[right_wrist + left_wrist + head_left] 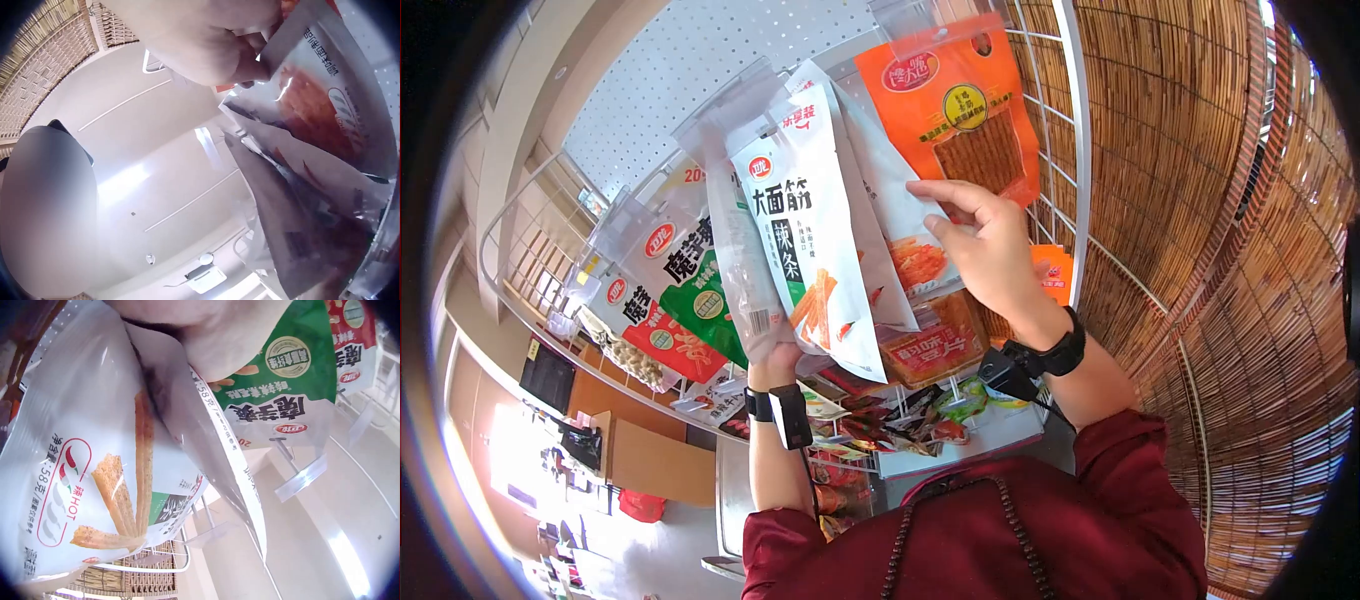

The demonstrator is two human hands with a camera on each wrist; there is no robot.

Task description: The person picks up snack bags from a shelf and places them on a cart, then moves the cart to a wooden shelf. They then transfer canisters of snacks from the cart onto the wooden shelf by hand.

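Note:
My left hand (774, 366) is at the bottom of the hanging white spicy-strip packets. The front packet (825, 240) has black lettering and orange strips, and tilts forward. In the left wrist view, the hand (228, 334) sits close against the packets (81, 444); its fingers are hidden, so I cannot tell their grip. My right hand (985, 245) reaches a white packet behind (915, 255), which shows reddish food. Its index finger and thumb are apart, with fingertips at that packet's edge. In the right wrist view, the fingers (250, 62) overlap the packet's edge (319, 112).
An orange packet (950, 90) hangs at the right, above a reddish packet (935, 345). Green-and-white (690, 270) and red-and-white packets (655, 325) hang at left. White wire rails (1078, 150) curve round the rack, before a perforated panel (670, 90). A woven blind (1170, 180) stands at right.

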